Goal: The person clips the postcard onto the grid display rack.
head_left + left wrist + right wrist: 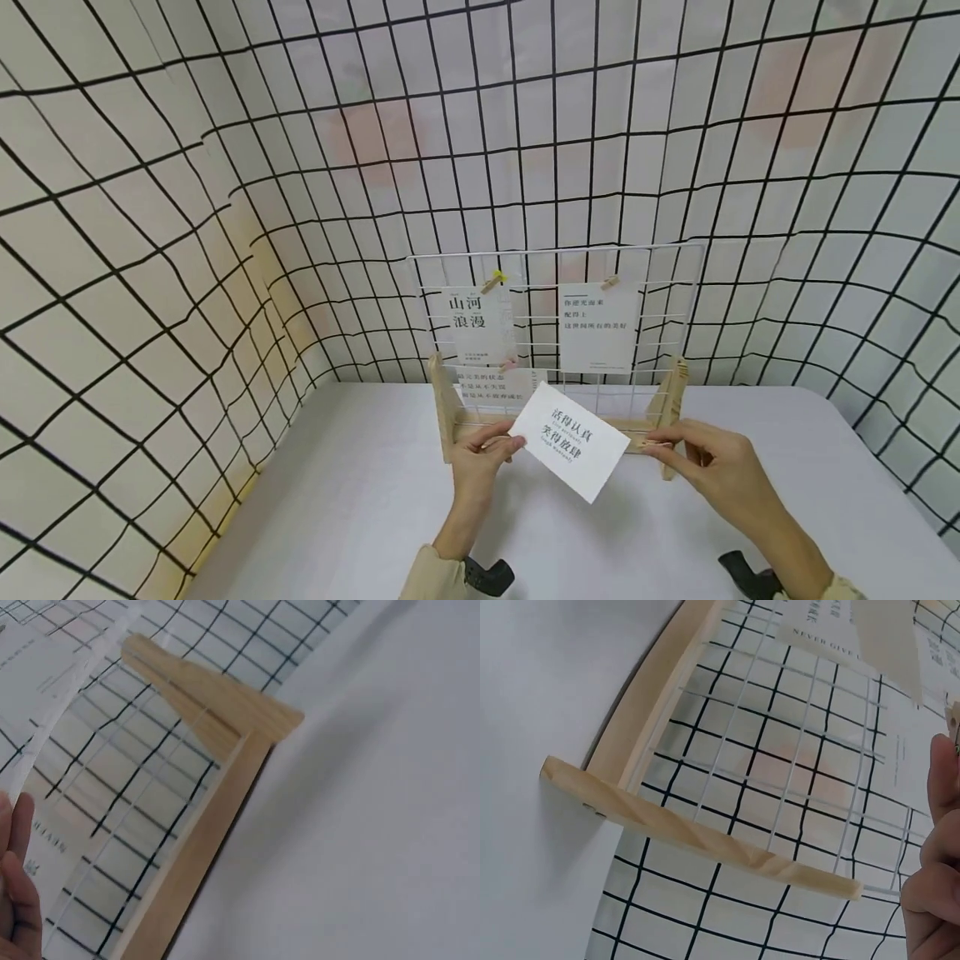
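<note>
Left hand (pixel 480 454) down front, just ahead of the rack's (pixel 555 250) left wooden foot (pixel 444 408), thumb and fingertips pinching the left edge of a loose white card (pixel 572 440). Card held tilted in the air right before the rack's lower middle, printed side up, not touching the wire as far as can be told. Right hand (pixel 712 467) over by the rack's right foot (pixel 670 400), fingers pressed together on what looks like a small wooden clip (pixel 651 446), close to the card's right corner. Hard to say from the wrist views whether the clip is squeezed open or just held.

Higher on the rack, left to right: two hung cards (pixel 477 325) (pixel 597 327), each pegged at its top, plus a third (pixel 495 387) lower on the left. All of it standing on a white table (pixel 360 500).

Best guess at the step: card lined up, peg ready, nothing fastened yet. Next move probably calls for lifting the card flat against a free patch of wire, lower right of the rack looking open, then squeezing the clip and biting both card edge and wire together. Worth keeping the left pinch firm until then.
</note>
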Action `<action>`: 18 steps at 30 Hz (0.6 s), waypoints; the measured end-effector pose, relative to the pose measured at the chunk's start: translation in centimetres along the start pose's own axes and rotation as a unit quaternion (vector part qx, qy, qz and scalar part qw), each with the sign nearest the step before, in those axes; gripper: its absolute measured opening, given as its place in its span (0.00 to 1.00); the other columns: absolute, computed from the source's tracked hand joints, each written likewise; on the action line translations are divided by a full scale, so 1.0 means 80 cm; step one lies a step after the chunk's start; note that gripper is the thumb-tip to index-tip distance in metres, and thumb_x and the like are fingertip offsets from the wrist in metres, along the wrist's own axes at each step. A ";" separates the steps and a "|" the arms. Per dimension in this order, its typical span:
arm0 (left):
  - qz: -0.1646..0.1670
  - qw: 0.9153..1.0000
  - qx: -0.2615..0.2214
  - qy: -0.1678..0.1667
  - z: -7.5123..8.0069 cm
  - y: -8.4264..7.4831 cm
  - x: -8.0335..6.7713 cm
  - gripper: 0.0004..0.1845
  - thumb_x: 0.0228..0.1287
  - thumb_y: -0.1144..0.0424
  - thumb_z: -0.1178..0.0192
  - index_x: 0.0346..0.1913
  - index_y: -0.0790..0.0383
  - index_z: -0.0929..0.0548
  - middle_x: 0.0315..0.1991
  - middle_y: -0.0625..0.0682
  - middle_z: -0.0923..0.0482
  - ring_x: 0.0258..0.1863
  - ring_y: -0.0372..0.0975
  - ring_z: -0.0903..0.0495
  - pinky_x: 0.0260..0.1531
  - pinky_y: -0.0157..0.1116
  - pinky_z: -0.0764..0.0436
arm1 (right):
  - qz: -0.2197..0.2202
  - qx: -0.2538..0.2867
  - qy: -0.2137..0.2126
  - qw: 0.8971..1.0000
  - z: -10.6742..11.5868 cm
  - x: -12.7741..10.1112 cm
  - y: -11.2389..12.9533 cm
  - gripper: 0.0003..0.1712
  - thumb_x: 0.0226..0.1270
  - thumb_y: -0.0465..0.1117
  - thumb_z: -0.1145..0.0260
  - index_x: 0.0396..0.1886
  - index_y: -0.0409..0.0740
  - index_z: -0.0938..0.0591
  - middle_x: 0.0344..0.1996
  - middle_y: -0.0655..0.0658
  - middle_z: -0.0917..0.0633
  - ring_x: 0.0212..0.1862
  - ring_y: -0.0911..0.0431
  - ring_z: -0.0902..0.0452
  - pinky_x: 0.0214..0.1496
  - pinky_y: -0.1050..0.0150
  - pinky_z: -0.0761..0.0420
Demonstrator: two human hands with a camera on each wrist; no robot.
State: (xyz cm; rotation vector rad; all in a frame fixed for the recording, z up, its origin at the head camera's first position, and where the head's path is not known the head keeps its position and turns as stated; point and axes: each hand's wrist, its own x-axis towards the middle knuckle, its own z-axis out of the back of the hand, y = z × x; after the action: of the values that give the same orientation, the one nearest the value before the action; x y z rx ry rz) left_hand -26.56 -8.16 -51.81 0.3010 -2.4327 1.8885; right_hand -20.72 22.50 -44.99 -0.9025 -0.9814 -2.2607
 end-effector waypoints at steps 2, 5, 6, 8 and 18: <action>0.000 1.000 -0.015 -0.021 -0.009 0.006 -0.003 0.18 0.52 0.77 0.24 0.48 0.78 0.13 0.37 0.63 0.09 0.26 0.33 0.13 0.28 0.26 0.20 | -0.018 -0.003 0.004 1.000 0.001 -0.001 0.000 0.19 0.46 0.27 0.18 0.38 0.49 0.09 0.23 0.63 0.20 0.21 0.71 0.39 0.20 0.79 0.38; 0.002 0.998 -0.032 -0.052 -0.021 0.013 -0.007 0.18 0.51 0.77 0.24 0.47 0.77 0.12 0.35 0.61 0.10 0.24 0.34 0.14 0.27 0.27 0.20 | -0.044 -0.014 0.010 0.999 0.002 -0.001 0.000 0.18 0.50 0.28 0.19 0.41 0.48 0.08 0.25 0.62 0.18 0.21 0.70 0.39 0.21 0.78 0.37; 0.002 0.998 -0.037 -0.059 -0.024 0.015 -0.009 0.18 0.51 0.77 0.24 0.47 0.78 0.13 0.35 0.61 0.10 0.24 0.34 0.14 0.27 0.26 0.20 | -0.050 -0.019 0.013 0.999 0.003 -0.001 0.001 0.17 0.51 0.29 0.20 0.42 0.48 0.08 0.25 0.61 0.18 0.21 0.70 0.39 0.21 0.78 0.37; 0.002 0.997 -0.044 -0.066 -0.030 0.018 -0.011 0.18 0.51 0.76 0.24 0.47 0.78 0.13 0.36 0.59 0.10 0.24 0.33 0.14 0.28 0.26 0.20 | -0.061 -0.021 0.019 0.998 0.005 -0.001 0.001 0.18 0.53 0.29 0.21 0.43 0.48 0.09 0.25 0.60 0.17 0.21 0.69 0.38 0.21 0.77 0.36; -0.001 0.995 -0.062 -0.075 -0.043 0.023 -0.015 0.18 0.52 0.75 0.23 0.47 0.77 0.12 0.34 0.52 0.10 0.25 0.32 0.14 0.27 0.26 0.20 | -0.170 0.013 0.001 0.985 0.012 -0.004 -0.004 0.11 0.61 0.35 0.22 0.42 0.51 0.09 0.16 0.56 0.30 0.20 0.63 0.39 0.17 0.67 0.39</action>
State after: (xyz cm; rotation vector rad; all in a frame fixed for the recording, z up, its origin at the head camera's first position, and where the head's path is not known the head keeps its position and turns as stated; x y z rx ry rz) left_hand -26.00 -4.22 -52.89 0.4546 -2.6297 1.7634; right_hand -20.38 23.45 -44.87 -0.7667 -1.2395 -2.5197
